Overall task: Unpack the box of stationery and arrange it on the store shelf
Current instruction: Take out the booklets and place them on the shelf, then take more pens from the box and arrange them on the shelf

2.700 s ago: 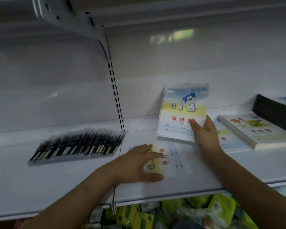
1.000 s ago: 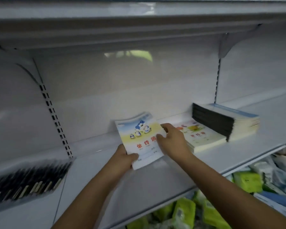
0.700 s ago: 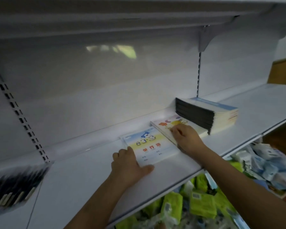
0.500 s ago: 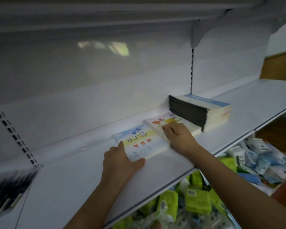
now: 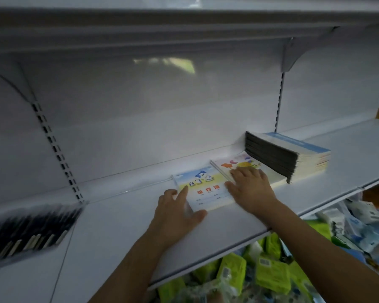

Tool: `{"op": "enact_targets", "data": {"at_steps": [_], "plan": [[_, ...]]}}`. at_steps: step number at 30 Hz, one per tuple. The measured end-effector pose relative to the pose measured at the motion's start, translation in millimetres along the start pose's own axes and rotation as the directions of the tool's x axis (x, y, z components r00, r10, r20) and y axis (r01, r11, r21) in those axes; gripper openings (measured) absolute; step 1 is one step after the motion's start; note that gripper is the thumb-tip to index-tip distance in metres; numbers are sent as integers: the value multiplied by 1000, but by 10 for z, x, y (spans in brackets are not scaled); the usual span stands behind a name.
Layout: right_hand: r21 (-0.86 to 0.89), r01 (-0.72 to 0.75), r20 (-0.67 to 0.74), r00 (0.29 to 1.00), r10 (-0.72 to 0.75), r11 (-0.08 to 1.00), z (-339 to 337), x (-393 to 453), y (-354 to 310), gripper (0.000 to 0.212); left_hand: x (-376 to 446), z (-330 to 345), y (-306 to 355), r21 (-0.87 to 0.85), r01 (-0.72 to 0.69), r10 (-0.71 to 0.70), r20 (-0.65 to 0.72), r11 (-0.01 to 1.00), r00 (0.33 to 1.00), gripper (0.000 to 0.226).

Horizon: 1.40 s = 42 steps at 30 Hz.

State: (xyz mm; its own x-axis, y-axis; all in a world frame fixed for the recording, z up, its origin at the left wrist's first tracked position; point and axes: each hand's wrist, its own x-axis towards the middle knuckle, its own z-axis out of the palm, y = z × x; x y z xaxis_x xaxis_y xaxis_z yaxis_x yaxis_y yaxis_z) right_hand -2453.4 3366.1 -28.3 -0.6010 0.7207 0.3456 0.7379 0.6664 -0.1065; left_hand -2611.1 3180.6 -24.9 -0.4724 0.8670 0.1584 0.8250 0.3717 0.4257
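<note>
Here, left hand (image 5: 175, 213) flat against notebook stack (image 5: 206, 193), right hand (image 5: 249, 186) atop

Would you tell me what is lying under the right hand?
The right hand rests flat across the penguin notebooks and the neighbouring fruit-cover stack; the cover parts beneath its palm are hidden.

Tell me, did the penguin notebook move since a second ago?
Yes. The penguin notebook was held up off the shelf; now it lies flat there, beside the orange-picture stack.

Three notebook stacks (image 5: 206, 191), one pen batch (image 5: 29, 232), two hands (image 5: 175, 213).
</note>
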Motion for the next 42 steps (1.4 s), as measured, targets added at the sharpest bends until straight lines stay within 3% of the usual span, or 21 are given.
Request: {"op": "enact_targets", "data": {"at_steps": [2, 5, 8, 12, 16, 19, 22, 24, 26, 30, 33, 36, 39, 42], "plan": [[29, 12, -94, 996, -9, 1000, -126, -78, -163, 66, -211, -255, -173, 60, -16, 18, -41, 998, 999, 87], [251, 234, -220, 959, -180, 939, -294, -209, -776, 70, -742, -704, -566, 53, 46, -33, -220, 998, 975, 89], [403, 441, -229, 897, -378, 802, -364, -421, -1697, 68, -1469, -1109, -985, 32, 156, -132, -385, 987, 913, 86], [513, 633, -250, 756, -605, 580, -409, -830, -2945, 68, -2737, -1569, -1511, 70, 423, -327, -524, 904, 786, 68], [624, 679, -241, 639, -730, 388, -465, -1494, -4122, 64, -4242, -1901, -1840, 11, 693, -506, -676, 720, 536, 53], [691, 687, -261, 527, -809, 225, -523, -2146, -4902, 65, -5368, -2003, -1841, -109, 842, -612, -736, 528, 288, 46], [748, 661, -265, 384, -884, 63, -605, -2842, -5574, 68, -6389, -1904, -1721, -248, 931, -675, -738, 268, -2, 43], [767, 642, -254, 276, -927, -19, -674, -3303, -5938, 63, -6944, -1770, -1667, -316, 944, -714, -683, 95, -156, 44], [762, 643, -236, 169, -957, -75, -700, -3738, -6247, 58, -7355, -1649, -1664, -342, 939, -783, -574, -37, -239, 46], [646, 745, -77, -151, -985, -165, -576, -4438, -6843, 59, -7700, -1620, -1824, -195, 966, -952, -219, -171, -213, 51], [484, 856, 227, -325, -918, -184, -307, -4723, -7284, 74, -7660, -1712, -2102, -54, 978, -978, 72, -200, -196, 55], [408, 905, 457, -318, -830, -122, 2, -4825, -7620, 90, -7572, -1755, -2465, 38, 969, -947, 203, -245, -248, 73], [404, 911, 537, -312, -784, -85, 237, -4890, -7824, 95, -7523, -1576, -2789, 123, 937, -852, 391, -328, -350, 83], [434, 901, 630, -312, -711, -10, 471, -4998, -7872, 112, -7512, -1116, -3011, 128, 843, -755, 390, -522, -527, 91]]}}
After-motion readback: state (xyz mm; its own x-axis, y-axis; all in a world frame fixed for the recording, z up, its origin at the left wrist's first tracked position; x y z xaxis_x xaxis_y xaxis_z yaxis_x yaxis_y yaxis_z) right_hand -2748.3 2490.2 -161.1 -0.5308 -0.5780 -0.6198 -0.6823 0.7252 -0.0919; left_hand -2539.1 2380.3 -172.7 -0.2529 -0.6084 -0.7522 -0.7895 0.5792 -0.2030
